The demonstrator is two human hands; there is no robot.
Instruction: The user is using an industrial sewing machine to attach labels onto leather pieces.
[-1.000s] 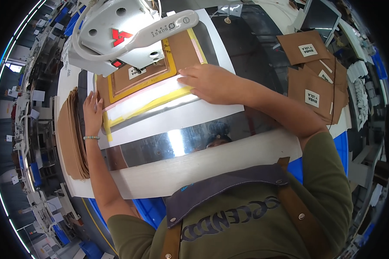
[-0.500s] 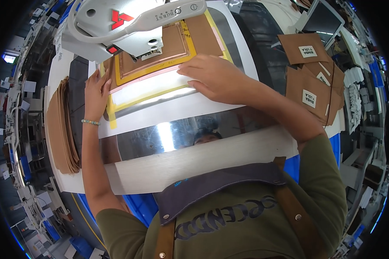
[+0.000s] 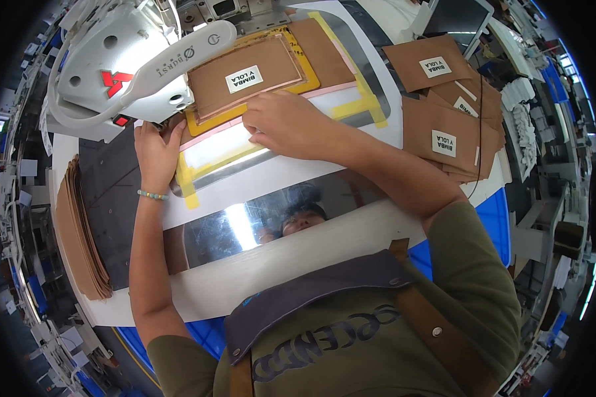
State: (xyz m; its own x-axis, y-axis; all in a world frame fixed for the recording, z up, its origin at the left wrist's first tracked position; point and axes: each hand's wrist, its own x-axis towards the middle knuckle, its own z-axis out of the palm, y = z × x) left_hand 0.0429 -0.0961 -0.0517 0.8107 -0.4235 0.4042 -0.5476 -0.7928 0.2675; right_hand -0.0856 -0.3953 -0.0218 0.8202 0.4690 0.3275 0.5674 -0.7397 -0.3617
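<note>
Has the brown panel (image 3: 251,56) in the yellow frame (image 3: 308,66) just beyond the curled right hand (image 3: 288,126); cannot tell whether pinching. Spreads the left hand (image 3: 157,153), thumb apart, by the frame's left corner. Compared with earlier, has slid the label (image 3: 244,79) rightward, clear of the machine head (image 3: 106,79).

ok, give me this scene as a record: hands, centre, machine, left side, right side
Left hand: at the near left corner of the yellow frame
Right hand: at the frame's near edge, fingers bent
Centre: brown panel with white label, within the frame
Machine: white head, upper left
Left: stacked brown pieces
Right: labelled brown pieces, near a monitor
</note>
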